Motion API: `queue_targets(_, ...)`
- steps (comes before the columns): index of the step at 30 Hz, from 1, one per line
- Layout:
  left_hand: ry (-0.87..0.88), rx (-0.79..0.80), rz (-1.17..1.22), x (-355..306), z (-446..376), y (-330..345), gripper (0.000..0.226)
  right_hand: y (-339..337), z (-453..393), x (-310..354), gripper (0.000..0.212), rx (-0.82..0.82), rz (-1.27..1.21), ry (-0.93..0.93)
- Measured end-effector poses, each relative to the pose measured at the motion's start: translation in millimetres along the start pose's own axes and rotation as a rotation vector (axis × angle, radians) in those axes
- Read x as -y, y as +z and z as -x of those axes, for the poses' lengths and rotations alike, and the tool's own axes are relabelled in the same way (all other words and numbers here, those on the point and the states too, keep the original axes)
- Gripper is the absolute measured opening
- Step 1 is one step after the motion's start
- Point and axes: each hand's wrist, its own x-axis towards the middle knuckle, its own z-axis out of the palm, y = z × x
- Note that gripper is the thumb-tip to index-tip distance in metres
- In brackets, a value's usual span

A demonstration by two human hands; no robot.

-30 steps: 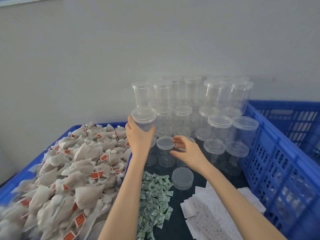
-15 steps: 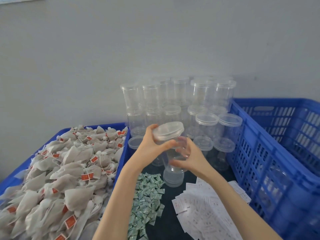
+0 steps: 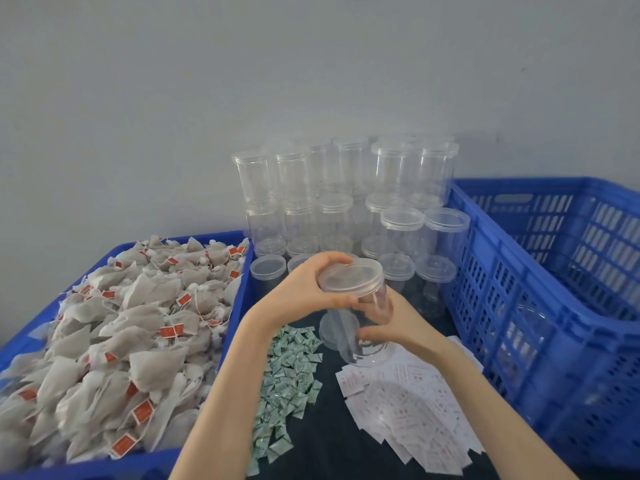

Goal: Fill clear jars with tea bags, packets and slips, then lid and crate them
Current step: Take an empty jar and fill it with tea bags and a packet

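Note:
An empty clear jar [image 3: 360, 344] is held tilted above the dark table in the middle of the head view. My right hand [image 3: 394, 323] grips its body from the right. My left hand [image 3: 311, 285] grips its translucent lid [image 3: 349, 277] at the rim; the lid sits on the jar's mouth. Tea bags [image 3: 114, 337] with red tags fill the blue crate [image 3: 242, 282] on the left. Small green packets [image 3: 287, 379] lie in a strip below the jar, and white printed slips [image 3: 405, 407] are spread to their right.
Stacked lidded clear jars [image 3: 346, 202] stand against the grey wall behind my hands. A loose lid [image 3: 327, 332] lies on the table under the held jar. A large blue crate [image 3: 540, 271] on the right holds a few clear jars.
I picked a lidded jar from the stack and brought it toward me. My right hand moved from the table onto the jar's body, and my left hand shifted to the lid.

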Motion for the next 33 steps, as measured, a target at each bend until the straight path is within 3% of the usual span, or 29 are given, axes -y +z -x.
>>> queue_targets(4, 0.002, 0.043, 0.029, -5.4, 1.0, 6.5, 0.073, 1.0, 3.3, 1.3, 0.072, 0.054, 0.028, 0.043)
queue_targets(8, 0.024, -0.068, -0.001, -5.0, -2.8, 17.8, 0.056, 13.6, 3.6, -2.5, 0.063, -0.114, 0.046, 0.060)
queue_targets(10, -0.002, -0.145, 0.029, -5.9, -4.8, 24.7, 0.057, 21.7, 3.6, -3.0, 0.068, -0.226, 0.096, 0.064)
queue_targets(13, -0.066, -0.467, -0.072, -11.1, -9.2, 53.3, 0.052, 38.1, -1.8, -4.0, 0.067, -0.477, 0.205, 0.083)
queue_targets(16, -0.159, -0.759, -0.193, -20.9, -12.4, 84.0, 0.056, 51.8, -7.6, -10.5, 0.055, -0.661, 0.265, -0.022)
queue_targets(18, -0.186, -0.717, -0.178, -22.5, -13.8, 90.3, 0.071, 50.6, -8.0, -15.4, 0.044, -0.683, 0.289, -0.058)
queue_targets(20, -0.174, -0.531, -0.151, -19.2, -12.0, 83.5, 0.085, 42.5, -3.9, -18.0, 0.055, -0.637, 0.240, -0.047)
queue_targets(23, -0.094, -0.260, -0.170, -10.6, 0.7, 53.2, 0.084, 24.1, 5.2, -22.3, 0.075, -0.555, 0.163, 0.025)
queue_targets(29, -0.096, 0.143, -0.152, -9.8, 2.7, 5.3, 0.086, 25.2, 15.3, -18.5, 0.087, -0.278, 0.219, 0.100)
queue_targets(31, -0.095, 0.086, -0.200, -11.7, -4.2, 20.3, 0.069, 38.7, 11.9, -16.2, 0.086, -0.332, 0.273, 0.097)
queue_targets(33, -0.194, -0.259, -0.329, -12.4, -11.6, 42.8, 0.058, 49.2, 7.4, -16.0, 0.090, -0.471, 0.366, 0.059)
